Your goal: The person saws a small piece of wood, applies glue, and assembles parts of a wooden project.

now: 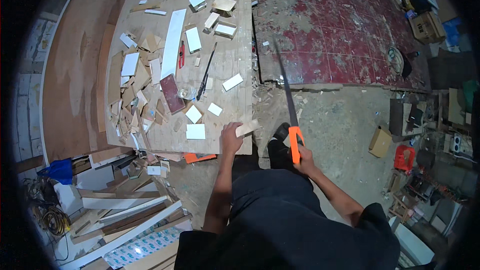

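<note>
My left hand [231, 138] is closed on a small pale wood block [248, 128] at the right edge of the wooden worktable [167, 135], and the block's far end juts past that edge. In my right hand [305, 160] is a handsaw [294, 132] with an orange handle. Its long dark blade points up and away, apart from the block. Near my left hand lie white-faced wood pieces [196, 131]. Farther up the table are a dark pointed tool [204, 82], a red-handled tool [181, 55] and a dark red rectangular block [172, 93].
Wood scraps [142, 75] crowd the table's left side, beside a long white strip [173, 45]. Boards and offcuts [125, 202] pile up at lower left. A raised red tiled floor [330, 30] lies beyond a step. Cardboard boxes [380, 141] and a red crate [404, 158] stand at right.
</note>
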`<move>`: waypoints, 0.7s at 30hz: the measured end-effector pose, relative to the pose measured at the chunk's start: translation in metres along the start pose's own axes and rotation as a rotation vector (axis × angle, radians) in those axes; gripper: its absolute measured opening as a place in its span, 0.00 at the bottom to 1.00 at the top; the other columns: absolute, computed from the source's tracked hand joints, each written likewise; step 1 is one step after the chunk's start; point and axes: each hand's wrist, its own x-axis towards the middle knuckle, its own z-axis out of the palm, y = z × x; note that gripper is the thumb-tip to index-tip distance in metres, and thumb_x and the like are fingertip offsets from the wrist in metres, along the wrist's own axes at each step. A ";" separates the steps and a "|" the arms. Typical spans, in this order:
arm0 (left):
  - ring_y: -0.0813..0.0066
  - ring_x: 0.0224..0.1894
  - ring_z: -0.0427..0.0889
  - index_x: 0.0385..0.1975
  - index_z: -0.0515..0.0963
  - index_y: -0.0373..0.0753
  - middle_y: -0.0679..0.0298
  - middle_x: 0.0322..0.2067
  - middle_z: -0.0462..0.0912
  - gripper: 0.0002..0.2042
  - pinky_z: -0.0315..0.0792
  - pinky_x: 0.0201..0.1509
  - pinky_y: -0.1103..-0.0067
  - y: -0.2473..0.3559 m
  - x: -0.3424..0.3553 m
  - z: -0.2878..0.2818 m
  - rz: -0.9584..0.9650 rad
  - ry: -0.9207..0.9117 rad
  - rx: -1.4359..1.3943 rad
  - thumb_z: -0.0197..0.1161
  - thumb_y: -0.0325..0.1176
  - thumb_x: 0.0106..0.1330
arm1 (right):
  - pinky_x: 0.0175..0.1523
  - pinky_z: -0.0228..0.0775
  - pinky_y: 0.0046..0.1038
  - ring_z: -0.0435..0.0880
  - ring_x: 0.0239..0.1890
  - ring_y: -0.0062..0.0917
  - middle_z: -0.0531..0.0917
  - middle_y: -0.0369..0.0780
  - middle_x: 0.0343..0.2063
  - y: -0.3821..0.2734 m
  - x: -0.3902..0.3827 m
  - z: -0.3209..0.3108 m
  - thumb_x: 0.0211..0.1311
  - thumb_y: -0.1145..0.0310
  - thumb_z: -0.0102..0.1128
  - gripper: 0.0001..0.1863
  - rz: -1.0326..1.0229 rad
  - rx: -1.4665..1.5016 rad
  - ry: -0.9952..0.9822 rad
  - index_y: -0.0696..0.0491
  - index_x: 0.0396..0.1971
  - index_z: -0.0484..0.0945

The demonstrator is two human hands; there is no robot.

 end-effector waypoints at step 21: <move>0.55 0.49 0.75 0.43 0.81 0.39 0.58 0.43 0.81 0.22 0.68 0.57 0.68 0.023 0.057 -0.046 0.225 -0.118 -0.176 0.69 0.19 0.43 | 0.19 0.59 0.18 0.69 0.14 0.11 0.78 0.28 0.20 0.034 0.128 0.102 0.59 0.63 0.69 0.10 0.844 0.675 0.211 0.53 0.35 0.83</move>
